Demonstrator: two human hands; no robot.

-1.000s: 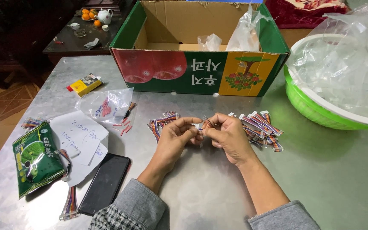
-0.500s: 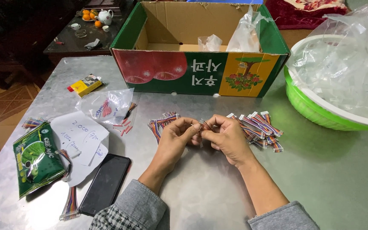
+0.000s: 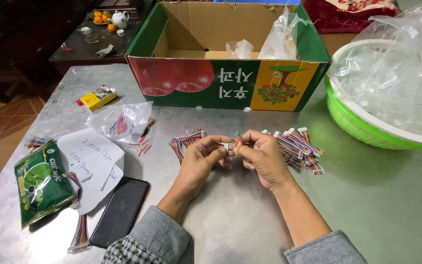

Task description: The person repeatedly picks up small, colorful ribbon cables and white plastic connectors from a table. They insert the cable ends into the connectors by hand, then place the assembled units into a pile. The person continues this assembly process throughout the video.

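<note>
1. The left hand (image 3: 202, 159) and right hand (image 3: 262, 157) meet fingertip to fingertip above the tabletop (image 3: 367, 205), both pinched on a small wire lead (image 3: 234, 143) with a white plug.
2. The lead is tiny; a loose pinch could drop it into the left pile (image 3: 185, 142) or right pile (image 3: 299, 149) of like leads, mixing the two.
3. A hard tug might pull wires from the plug.
4. A sleeve swing could nudge the phone (image 3: 119, 211) or scatter the red bits (image 3: 141, 145) by the bag (image 3: 123, 122).
5. Fingers cover most of the plug; how the lead's ends sit cannot be told.
6. The basket (image 3: 362, 128) is cut off at right, and the box (image 3: 230, 88) floor is mostly hidden.
</note>
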